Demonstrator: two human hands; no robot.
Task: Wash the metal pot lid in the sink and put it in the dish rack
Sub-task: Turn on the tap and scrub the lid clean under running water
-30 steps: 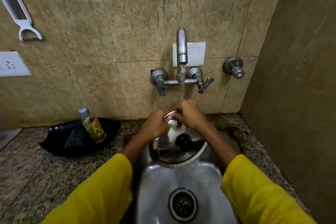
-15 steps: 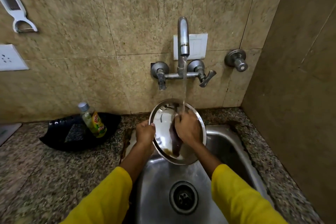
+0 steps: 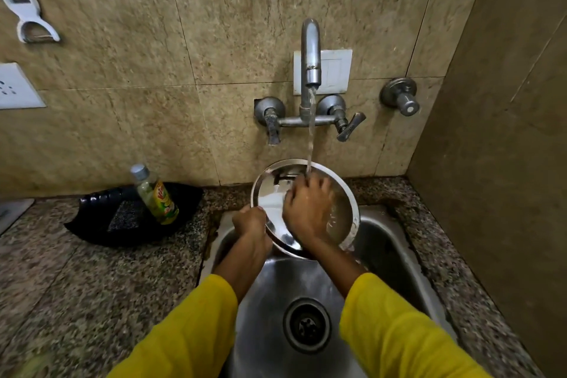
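Observation:
The round metal pot lid is tilted up over the back of the steel sink, its shiny inner face towards me. My left hand grips its left rim. My right hand lies flat on the inner face, fingers spread, under the stream of water from the tap. The lid's knob is hidden behind it. No dish rack is in view.
A dish soap bottle stands in a black tray with a scrub pad on the granite counter at left. Tap handles and a wall valve sit on the tiled wall. A side wall closes the right.
The lid went from lying knob-up low in the sink to tilted upright under the running water. My right hand now rubs its inner face.

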